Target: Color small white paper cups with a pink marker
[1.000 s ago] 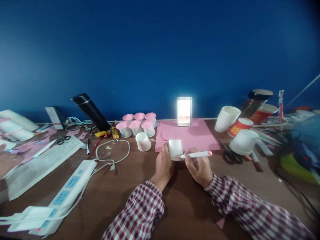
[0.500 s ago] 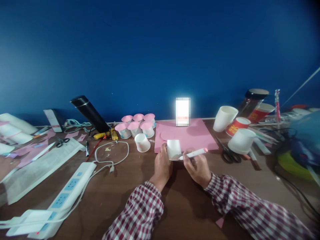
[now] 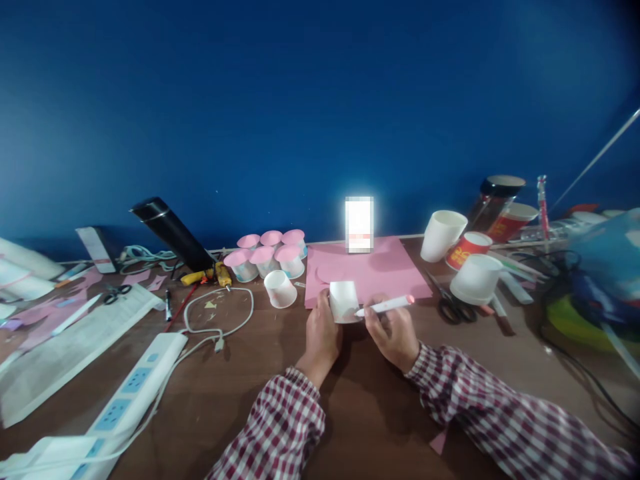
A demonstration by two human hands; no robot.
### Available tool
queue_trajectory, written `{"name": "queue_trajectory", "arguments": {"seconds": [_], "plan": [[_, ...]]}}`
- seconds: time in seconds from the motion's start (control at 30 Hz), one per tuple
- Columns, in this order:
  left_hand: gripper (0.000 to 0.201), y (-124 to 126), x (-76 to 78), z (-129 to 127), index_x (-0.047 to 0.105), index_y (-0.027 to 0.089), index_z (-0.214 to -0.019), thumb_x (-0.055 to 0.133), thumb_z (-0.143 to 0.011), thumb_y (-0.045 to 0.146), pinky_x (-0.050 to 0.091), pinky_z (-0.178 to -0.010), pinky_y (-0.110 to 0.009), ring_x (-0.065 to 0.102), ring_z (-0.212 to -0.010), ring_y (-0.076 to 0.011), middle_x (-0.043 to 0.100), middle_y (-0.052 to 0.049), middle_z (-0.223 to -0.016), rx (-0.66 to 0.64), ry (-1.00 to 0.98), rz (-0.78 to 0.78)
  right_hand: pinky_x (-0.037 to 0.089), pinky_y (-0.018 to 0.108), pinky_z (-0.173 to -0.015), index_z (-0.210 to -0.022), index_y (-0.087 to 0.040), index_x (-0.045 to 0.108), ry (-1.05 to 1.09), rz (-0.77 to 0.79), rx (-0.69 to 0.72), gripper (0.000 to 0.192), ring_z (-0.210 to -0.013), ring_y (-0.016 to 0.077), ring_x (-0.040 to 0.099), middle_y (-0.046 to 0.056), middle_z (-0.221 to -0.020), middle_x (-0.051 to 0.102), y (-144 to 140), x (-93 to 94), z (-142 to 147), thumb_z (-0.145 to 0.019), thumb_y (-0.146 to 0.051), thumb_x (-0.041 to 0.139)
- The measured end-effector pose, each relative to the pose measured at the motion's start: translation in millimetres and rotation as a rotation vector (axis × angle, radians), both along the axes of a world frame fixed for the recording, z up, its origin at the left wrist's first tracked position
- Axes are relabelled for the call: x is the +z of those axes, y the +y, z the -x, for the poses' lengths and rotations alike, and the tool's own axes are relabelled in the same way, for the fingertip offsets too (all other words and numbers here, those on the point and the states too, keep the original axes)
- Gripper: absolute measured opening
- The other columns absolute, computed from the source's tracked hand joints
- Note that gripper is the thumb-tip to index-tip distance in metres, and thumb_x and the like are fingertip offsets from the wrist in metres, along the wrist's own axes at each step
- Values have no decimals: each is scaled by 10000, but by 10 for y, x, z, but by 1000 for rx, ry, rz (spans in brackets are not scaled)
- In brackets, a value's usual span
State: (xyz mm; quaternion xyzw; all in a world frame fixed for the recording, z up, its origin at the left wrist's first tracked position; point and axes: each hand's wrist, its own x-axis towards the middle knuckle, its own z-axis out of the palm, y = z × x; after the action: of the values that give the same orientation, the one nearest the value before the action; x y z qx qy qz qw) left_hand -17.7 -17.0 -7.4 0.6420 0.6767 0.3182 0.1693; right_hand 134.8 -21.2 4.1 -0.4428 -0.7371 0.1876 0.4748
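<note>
Tilted on its side at the front edge of a pink paper sheet [image 3: 385, 267], a small white paper cup [image 3: 344, 300] is gripped by my left hand [image 3: 323, 337], whose fingers wrap its left side. My right hand [image 3: 393, 333] pinches a white marker pen [image 3: 390, 305] with a pinkish end pointing right. The pen's tip is at the cup's lower right side; whether it touches I cannot tell. A pink paper disc [image 3: 331, 272] lies on the sheet behind the cup. Left of my hands stands another white cup [image 3: 280, 290].
Several pink-topped cups [image 3: 250, 263] stand at the back left, near a black flask [image 3: 173, 230]. A power strip [image 3: 125, 407] and white cable [image 3: 220, 330] lie at left. Scissors [image 3: 456, 310], a red cup [image 3: 467, 250] and white cups [image 3: 443, 235] are at right.
The view has shifted slightly, moving most things a little left in the picture. Both hands keep their hold on the cup and marker, with the pen tip still at the cup's lower right.
</note>
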Motion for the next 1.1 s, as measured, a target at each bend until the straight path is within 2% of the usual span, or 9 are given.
{"name": "queue_trajectory", "arguments": {"seconds": [0.37,0.93,1.1], "plan": [[426,-19,6,29,409,145,-1225,518,-818,208,474,-822,-360,634,-980,-265,667,-128,-1055,-11,-40,-26,436,229,-520,-782,-195,523,31,42,58,111,-561,137,568,3,-642,597,16,34,13,-874,-205,462],[358,-22,19,35,432,149,-1177,482,-826,198,466,-749,-350,644,-892,-255,669,-130,-1026,-21,-3,-25,422,215,-472,-800,-193,522,91,3,-16,84,-513,122,529,-4,-626,572,27,28,17,-864,-225,479],[364,-20,17,37,438,158,-1167,507,-812,195,470,-739,-332,649,-891,-246,673,-115,-1008,2,-20,-30,424,217,-488,-787,-192,526,87,17,14,90,-523,124,534,-1,-634,579,33,26,14,-861,-207,478]]}}
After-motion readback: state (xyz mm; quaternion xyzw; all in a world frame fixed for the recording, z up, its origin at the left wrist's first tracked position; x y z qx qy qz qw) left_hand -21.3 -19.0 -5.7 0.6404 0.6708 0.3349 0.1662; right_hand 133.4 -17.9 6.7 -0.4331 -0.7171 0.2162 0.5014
